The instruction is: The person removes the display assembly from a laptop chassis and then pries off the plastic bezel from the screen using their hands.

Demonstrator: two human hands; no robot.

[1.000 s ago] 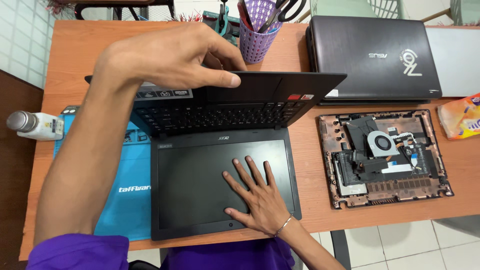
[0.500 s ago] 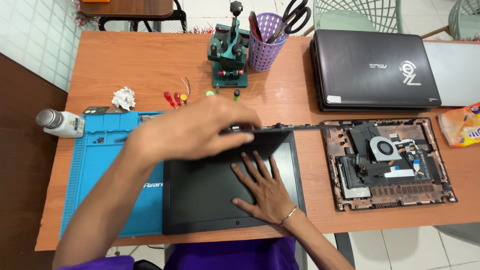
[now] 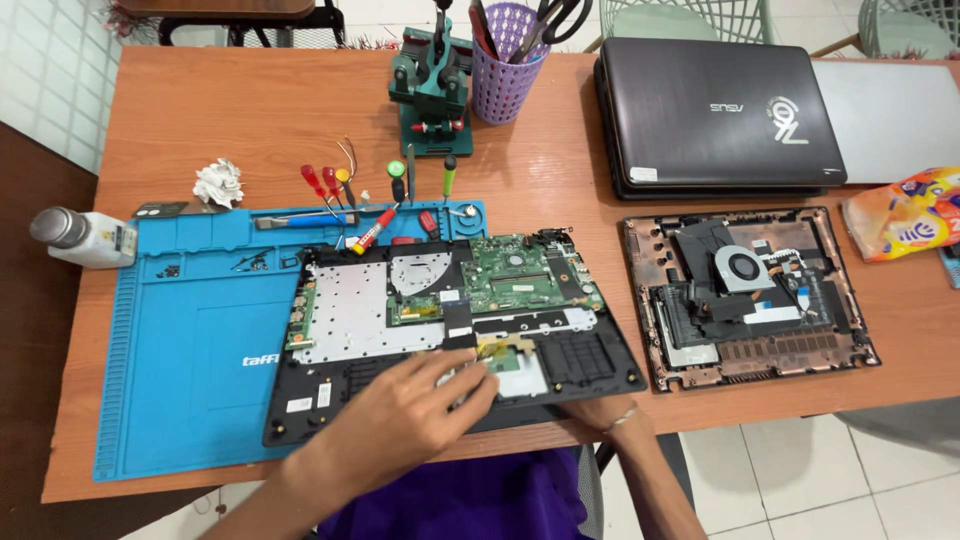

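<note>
Green board (image 3: 510, 275) exposed — left hand (image 3: 425, 410) over it, screwdrivers (image 3: 330, 190) behind

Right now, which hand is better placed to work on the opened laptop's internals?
Left. The left hand lies on the laptop internals, fingers at the touchpad area. The right hand is hidden under the front edge.

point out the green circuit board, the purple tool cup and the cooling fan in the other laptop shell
green circuit board (image 3: 515, 275), head view, middle of the board.
purple tool cup (image 3: 508, 85), head view, front wall.
cooling fan (image 3: 742, 268), head view, fan hub.

Opened black laptop (image 3: 450, 330), circuit board exposed, lying flat.
</note>
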